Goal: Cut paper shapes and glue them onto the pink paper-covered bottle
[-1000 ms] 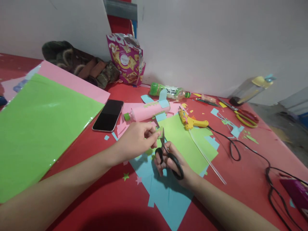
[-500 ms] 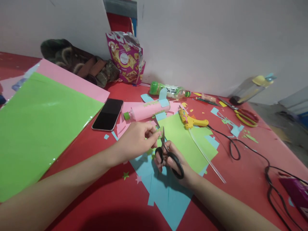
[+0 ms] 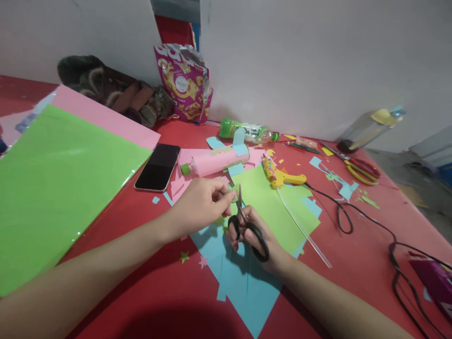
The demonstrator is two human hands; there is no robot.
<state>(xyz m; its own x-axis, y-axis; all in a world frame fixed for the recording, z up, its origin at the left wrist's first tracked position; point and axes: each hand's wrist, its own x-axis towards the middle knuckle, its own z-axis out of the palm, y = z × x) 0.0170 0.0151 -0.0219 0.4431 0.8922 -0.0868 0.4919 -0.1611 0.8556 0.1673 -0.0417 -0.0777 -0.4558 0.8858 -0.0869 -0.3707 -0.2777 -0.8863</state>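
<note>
My left hand [image 3: 208,200] pinches a small piece of green paper [image 3: 234,190] between thumb and fingers. In my right hand [image 3: 256,230] is a pair of scissors [image 3: 259,242] with black handles, its blades pointing away from me beside the green piece. Whether the blades touch the paper I cannot tell. Below the hands lie blue paper [image 3: 250,301] and a light green sheet [image 3: 289,221]. Just beyond is a bottle wrapped in pink paper [image 3: 215,162], lying on its side with blue flaps on it. A green star [image 3: 184,256] and a pink star [image 3: 203,262] rest nearby.
A yellow glue gun [image 3: 278,176] with a clear stick and black cable [image 3: 370,223] lies right. A phone [image 3: 158,167] and large green sheets [image 3: 70,188] are left. Behind stand a snack bag [image 3: 183,84] and a green bottle [image 3: 247,132]. Larger scissors [image 3: 360,170] lie far right.
The small green piece in my left hand is turned slightly beside the blades. Both hands stay in nearly the same place.
</note>
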